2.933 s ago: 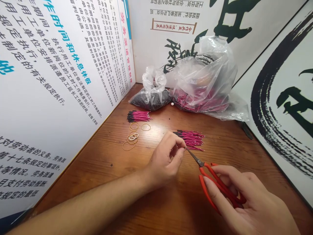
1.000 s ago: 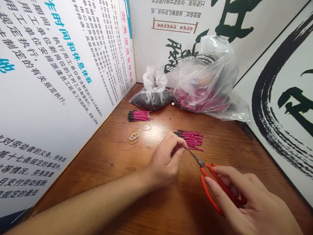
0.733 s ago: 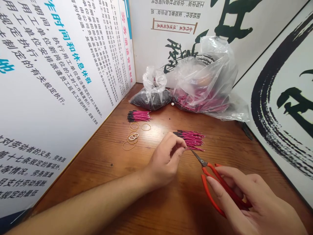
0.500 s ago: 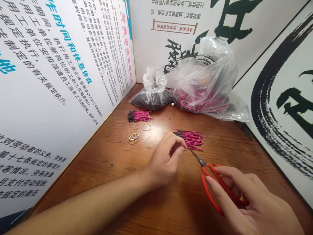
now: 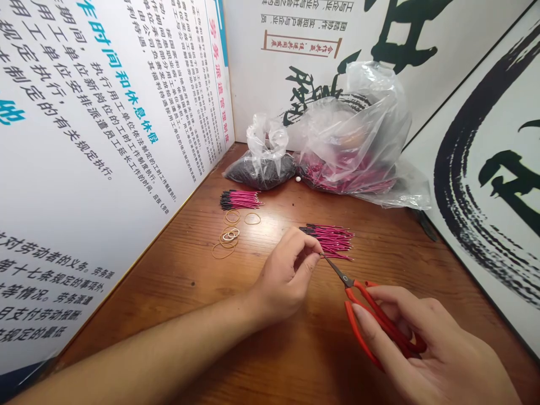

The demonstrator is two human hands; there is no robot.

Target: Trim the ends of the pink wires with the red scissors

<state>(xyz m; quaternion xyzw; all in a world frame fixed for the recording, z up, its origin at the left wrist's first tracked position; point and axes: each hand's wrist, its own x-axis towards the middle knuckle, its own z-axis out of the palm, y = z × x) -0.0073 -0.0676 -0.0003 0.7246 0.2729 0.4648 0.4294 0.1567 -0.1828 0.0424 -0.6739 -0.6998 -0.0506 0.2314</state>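
My left hand (image 5: 289,273) is closed in a pinch over the middle of the table, near the loose pile of pink wires with black ends (image 5: 329,239). What sits between its thumb and forefinger is too small to make out. My right hand (image 5: 439,343) grips the red-handled scissors (image 5: 358,306), thumb on one handle and fingers round the other. The handles are slightly apart. The narrow dark blades point up and left, and their tips reach the pinched fingertips of my left hand.
A tidy stack of pink wires (image 5: 240,199) lies at the back left, with several rubber bands (image 5: 230,236) in front. Behind stand a clear bag of black pieces (image 5: 264,169) and a bigger plastic bag of pink wires (image 5: 358,146). Printed panels (image 5: 126,185) enclose the wooden table (image 5: 177,275).
The scissors and my right hand have shifted very slightly left, bringing the blade tips closer in to my left fingertips. My left hand stays in place.
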